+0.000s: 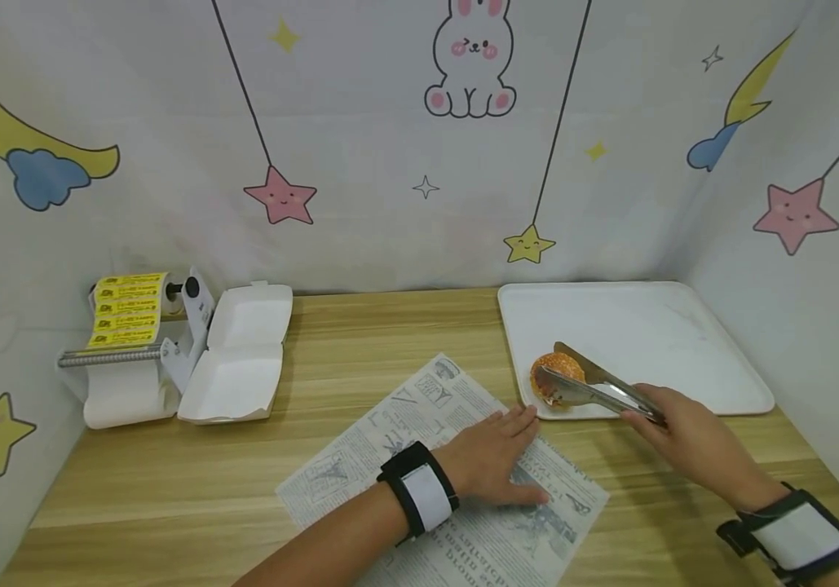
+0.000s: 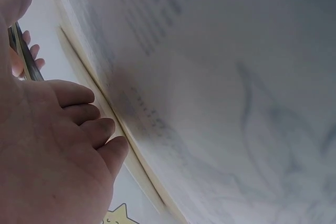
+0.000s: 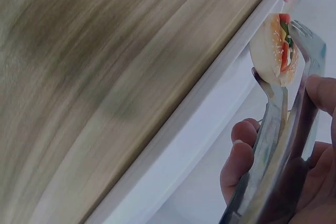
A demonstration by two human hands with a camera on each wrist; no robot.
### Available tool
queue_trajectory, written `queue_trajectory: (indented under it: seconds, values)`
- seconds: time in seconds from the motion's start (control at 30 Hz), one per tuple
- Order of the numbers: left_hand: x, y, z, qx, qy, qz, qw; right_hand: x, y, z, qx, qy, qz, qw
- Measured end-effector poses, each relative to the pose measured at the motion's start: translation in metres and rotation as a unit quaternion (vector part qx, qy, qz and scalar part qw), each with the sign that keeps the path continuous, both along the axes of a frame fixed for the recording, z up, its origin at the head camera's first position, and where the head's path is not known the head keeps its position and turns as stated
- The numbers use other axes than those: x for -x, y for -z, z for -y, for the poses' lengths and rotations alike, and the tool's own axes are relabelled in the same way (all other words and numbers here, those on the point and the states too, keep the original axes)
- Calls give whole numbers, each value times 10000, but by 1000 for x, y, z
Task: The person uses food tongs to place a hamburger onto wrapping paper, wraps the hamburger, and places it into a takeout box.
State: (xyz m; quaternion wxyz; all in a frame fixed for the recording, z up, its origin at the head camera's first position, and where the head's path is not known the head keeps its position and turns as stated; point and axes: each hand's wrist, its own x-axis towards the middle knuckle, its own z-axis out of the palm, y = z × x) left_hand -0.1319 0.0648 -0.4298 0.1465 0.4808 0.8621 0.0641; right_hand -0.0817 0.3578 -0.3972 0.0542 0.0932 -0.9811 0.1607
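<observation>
My right hand (image 1: pixel 691 444) grips metal tongs (image 1: pixel 610 387). The tong ends lie on either side of a sesame-topped burger (image 1: pixel 555 371) at the front left corner of a white tray (image 1: pixel 639 326). In the right wrist view the burger (image 3: pixel 275 51) shows red, green and yellow filling between its bun halves, with the tongs (image 3: pixel 273 145) around it. My left hand (image 1: pixel 488 456) lies flat over a sheet of printed paper (image 1: pixel 360 456), its fingers straight and pointing at the tray's corner. The left wrist view shows that hand's palm (image 2: pixel 52 145) and blurred paper close up.
At the back left stand a label dispenser (image 1: pixel 133 342) with yellow stickers and an opened white clamshell box (image 1: pixel 243 359). The wood-grain table (image 1: pixel 170 489) runs up to white walls (image 1: pixel 375 122) with cartoon prints.
</observation>
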Motion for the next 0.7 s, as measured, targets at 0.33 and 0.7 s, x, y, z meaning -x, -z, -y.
queue_trajectory:
  seconds: [0.33,0.7]
  values:
    - [-1,-1,2,35,-60,7,10000,1,1,1,250,153,22,9996]
    - [-5,-14,22,-112,-66,22,9999,-4,-10,1,515,490,75,9974]
